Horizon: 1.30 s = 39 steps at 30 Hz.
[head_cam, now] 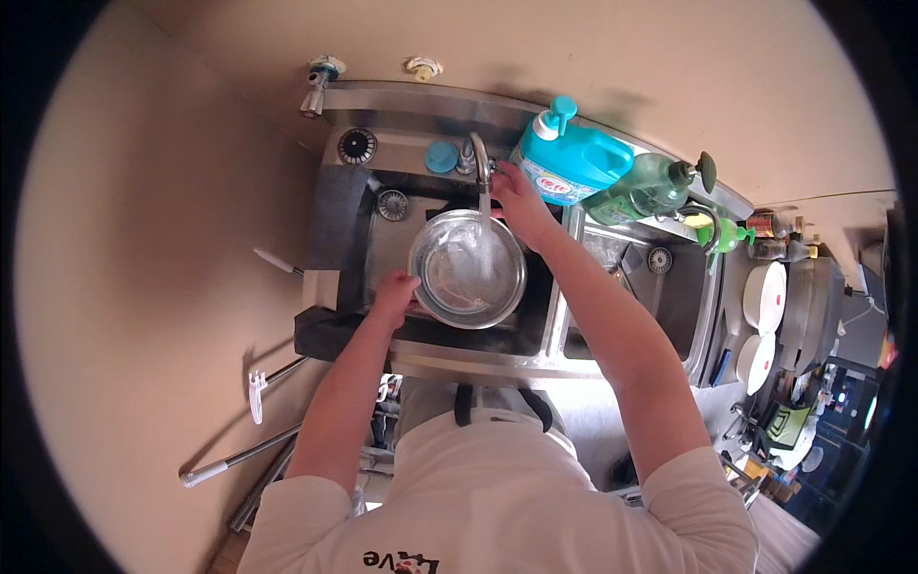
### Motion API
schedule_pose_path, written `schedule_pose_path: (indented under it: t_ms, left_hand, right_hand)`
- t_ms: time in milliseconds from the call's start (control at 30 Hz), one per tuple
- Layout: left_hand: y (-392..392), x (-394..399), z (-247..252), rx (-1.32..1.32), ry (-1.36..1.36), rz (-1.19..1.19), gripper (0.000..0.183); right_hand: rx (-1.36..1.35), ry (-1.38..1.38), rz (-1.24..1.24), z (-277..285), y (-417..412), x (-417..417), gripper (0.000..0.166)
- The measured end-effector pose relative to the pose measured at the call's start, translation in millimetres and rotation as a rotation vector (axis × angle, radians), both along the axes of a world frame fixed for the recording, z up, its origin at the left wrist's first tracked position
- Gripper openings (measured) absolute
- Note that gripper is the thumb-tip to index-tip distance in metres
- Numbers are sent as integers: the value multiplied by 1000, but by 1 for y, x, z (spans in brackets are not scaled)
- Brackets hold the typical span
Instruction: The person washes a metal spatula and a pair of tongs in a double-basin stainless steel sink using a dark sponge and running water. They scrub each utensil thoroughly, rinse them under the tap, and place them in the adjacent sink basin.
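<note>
Water runs from a curved metal faucet (482, 154) into a round metal bowl (466, 283), which sits in or just above the left sink basin (384, 240). My left hand (396, 295) grips the bowl's left rim, thumb on top and the other fingers hidden beneath. Beside the faucet is my right hand (518, 204), its upper fingertips at the small tap handle (493, 166) and its thumb lower, apart from them. Those fingers partly cover the handle, so their hold on it is unclear. Water in the bowl looks clear and churned under the stream.
Right of the faucet stand a turquoise pump jug (574, 161) and a green pump bottle (649, 188). A second basin (663, 301) with its own faucet (703, 210) lies to the right. Two white bowls (764, 298) stand farther right. A drain strainer (357, 146) rests on the back ledge.
</note>
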<state>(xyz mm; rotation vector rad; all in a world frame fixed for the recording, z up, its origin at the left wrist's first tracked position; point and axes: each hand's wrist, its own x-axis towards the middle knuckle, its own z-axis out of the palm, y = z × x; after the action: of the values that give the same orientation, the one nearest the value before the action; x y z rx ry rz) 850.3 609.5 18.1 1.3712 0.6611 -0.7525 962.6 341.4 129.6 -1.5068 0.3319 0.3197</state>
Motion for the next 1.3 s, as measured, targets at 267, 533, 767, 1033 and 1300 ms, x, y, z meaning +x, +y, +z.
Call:
schedule_pose_path:
  t_ms: [267, 533, 767, 1033, 1300]
  left_hand:
    - [17, 2, -51, 71, 12, 12, 14]
    - [11, 15, -45, 564, 9, -309, 17]
    - [45, -5, -107, 806, -150, -558, 14]
    - [54, 1, -109, 729, -38, -602, 24]
    - [31, 24, -52, 652, -18, -665, 17]
  right_hand:
    - [-896, -2, 230, -62, -23, -41, 36]
    - [-1080, 261, 733, -222, -25, -120, 38]
    - [-466, 686, -63, -182, 13, -104, 49]
    - [-90, 893, -545, -166, 7, -107, 61]
    - [-264, 421, -330, -155, 6, -142, 55]
